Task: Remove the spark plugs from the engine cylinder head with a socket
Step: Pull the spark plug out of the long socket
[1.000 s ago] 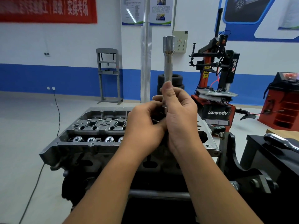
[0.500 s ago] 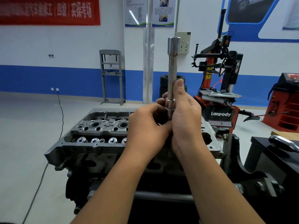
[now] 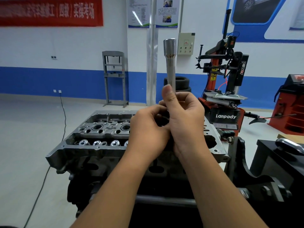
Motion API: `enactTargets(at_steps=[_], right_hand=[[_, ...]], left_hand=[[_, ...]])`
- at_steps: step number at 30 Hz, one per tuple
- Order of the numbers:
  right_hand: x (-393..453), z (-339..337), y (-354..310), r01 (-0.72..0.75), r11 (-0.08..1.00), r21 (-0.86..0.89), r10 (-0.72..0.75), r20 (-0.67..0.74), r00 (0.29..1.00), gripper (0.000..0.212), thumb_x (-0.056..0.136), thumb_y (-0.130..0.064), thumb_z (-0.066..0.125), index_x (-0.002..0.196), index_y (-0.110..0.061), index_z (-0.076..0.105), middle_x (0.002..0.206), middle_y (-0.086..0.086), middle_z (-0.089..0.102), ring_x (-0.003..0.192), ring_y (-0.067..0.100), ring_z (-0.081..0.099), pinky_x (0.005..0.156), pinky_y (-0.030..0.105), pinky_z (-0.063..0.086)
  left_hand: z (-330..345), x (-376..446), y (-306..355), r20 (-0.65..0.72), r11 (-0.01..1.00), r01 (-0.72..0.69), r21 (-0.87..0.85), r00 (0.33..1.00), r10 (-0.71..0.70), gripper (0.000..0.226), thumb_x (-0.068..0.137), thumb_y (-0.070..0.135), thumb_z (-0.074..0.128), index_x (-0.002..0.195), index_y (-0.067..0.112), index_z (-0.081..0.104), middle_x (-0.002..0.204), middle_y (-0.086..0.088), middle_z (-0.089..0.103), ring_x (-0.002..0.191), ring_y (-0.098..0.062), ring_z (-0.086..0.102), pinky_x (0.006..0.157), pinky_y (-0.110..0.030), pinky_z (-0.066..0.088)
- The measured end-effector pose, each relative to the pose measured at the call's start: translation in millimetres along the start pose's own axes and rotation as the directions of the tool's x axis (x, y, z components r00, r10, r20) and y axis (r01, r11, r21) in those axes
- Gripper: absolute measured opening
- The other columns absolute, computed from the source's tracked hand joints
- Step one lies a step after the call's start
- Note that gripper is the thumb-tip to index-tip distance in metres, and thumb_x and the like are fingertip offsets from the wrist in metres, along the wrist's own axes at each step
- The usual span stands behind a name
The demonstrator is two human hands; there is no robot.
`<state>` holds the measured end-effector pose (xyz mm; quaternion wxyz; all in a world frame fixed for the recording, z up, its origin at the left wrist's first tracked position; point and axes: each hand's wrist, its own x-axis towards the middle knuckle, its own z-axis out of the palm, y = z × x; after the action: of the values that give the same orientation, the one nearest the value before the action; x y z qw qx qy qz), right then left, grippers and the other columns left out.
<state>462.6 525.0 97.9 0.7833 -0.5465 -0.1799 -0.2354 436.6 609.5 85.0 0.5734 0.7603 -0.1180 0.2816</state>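
Observation:
A long silver spark plug socket [image 3: 170,63] stands upright in front of me, its wide end on top. My right hand [image 3: 185,122] grips its lower shaft, thumb pressed up along the metal. My left hand [image 3: 148,134] curls its fingers around the socket's bottom end, where a dark part shows between the two hands; what that part is I cannot tell. Below and behind the hands lies the grey engine cylinder head [image 3: 98,134], with round plug wells and shiny valve springs on its left half. Its right half is hidden by my hands.
The engine sits on a black stand [image 3: 256,175] at the right. A black bench with a chrome tool [image 3: 289,145] is at the far right. A red tyre changer [image 3: 225,89], stacked tyres [image 3: 181,83] and a grey press frame [image 3: 115,78] stand along the far wall.
The view has shifted slightly between frames. Both hands stay together on the upright socket, with small finger movements at its lower end.

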Motion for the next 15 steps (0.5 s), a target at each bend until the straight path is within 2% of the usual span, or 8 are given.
enactTargets(at_steps=[2,5,7,9,11,13,15], right_hand=[[-0.7,0.2,0.6,0.059,0.996,-0.063,-0.06,-0.013,0.998,0.039,0.082,-0.051,0.08,0.079,-0.015,0.067,0.086,0.022,0.07,0.074,0.023,0.067,0.076,0.051,0.063],[1.1,0.8,1.3,0.063,0.995,-0.071,-0.066,-0.028,0.997,0.045,0.089,-0.058,0.068,0.072,-0.016,0.069,0.076,0.009,0.071,0.072,0.016,0.066,0.073,0.041,0.06],[2.8,1.1,0.8,0.042,0.998,-0.056,-0.043,-0.03,0.999,0.047,0.09,-0.06,0.062,0.068,-0.019,0.07,0.072,0.002,0.07,0.073,0.015,0.067,0.074,0.038,0.06],[3.6,1.5,1.0,0.019,0.999,-0.039,-0.019,-0.014,1.0,0.044,0.089,-0.061,0.062,0.069,-0.022,0.071,0.073,0.0,0.071,0.074,0.015,0.069,0.076,0.039,0.061],[2.7,1.8,1.1,0.007,1.0,-0.007,-0.007,-0.005,1.0,0.038,0.082,-0.061,0.071,0.073,-0.025,0.071,0.076,0.003,0.072,0.076,0.019,0.071,0.077,0.042,0.062],[1.4,1.6,1.8,0.044,0.998,-0.041,-0.045,-0.031,0.999,0.04,0.074,-0.061,0.079,0.078,-0.023,0.069,0.078,0.005,0.073,0.075,0.02,0.072,0.075,0.043,0.063],[1.4,1.8,2.9,0.094,0.989,-0.112,-0.1,-0.052,0.994,0.042,0.078,-0.06,0.077,0.078,-0.019,0.068,0.077,0.004,0.073,0.073,0.019,0.071,0.073,0.042,0.062]], left_hand=[[0.2,0.0,-0.4,-0.017,0.999,-0.015,0.029,1.0,0.015,0.025,0.088,0.004,0.077,0.101,0.025,0.08,0.089,0.008,0.08,0.085,-0.008,0.076,0.08,-0.041,0.065],[0.0,0.1,1.7,0.076,0.999,-0.042,0.03,0.996,0.039,0.026,0.093,0.002,0.07,0.108,0.022,0.078,0.093,0.005,0.08,0.091,-0.012,0.076,0.084,-0.046,0.064],[0.2,0.0,2.7,0.115,0.999,-0.041,0.019,0.993,0.038,0.027,0.094,0.0,0.067,0.11,0.02,0.076,0.096,0.003,0.08,0.093,-0.014,0.076,0.085,-0.047,0.063],[0.7,0.7,2.0,0.076,0.998,-0.046,0.034,0.996,0.043,0.025,0.093,0.003,0.07,0.108,0.022,0.076,0.095,0.004,0.08,0.092,-0.011,0.076,0.086,-0.044,0.063],[1.6,0.4,1.0,0.003,0.999,-0.03,0.038,1.0,0.03,0.026,0.089,0.005,0.076,0.107,0.025,0.078,0.092,0.006,0.08,0.088,-0.007,0.075,0.085,-0.041,0.064],[2.0,0.0,0.4,-0.059,0.998,-0.014,0.056,0.998,0.017,0.024,0.087,0.006,0.078,0.102,0.024,0.079,0.087,0.006,0.08,0.082,-0.006,0.075,0.081,-0.039,0.064],[1.3,0.0,0.2,-0.067,0.996,-0.029,0.086,0.997,0.035,0.019,0.088,0.008,0.077,0.101,0.023,0.08,0.087,0.005,0.079,0.084,-0.008,0.075,0.08,-0.041,0.063]])
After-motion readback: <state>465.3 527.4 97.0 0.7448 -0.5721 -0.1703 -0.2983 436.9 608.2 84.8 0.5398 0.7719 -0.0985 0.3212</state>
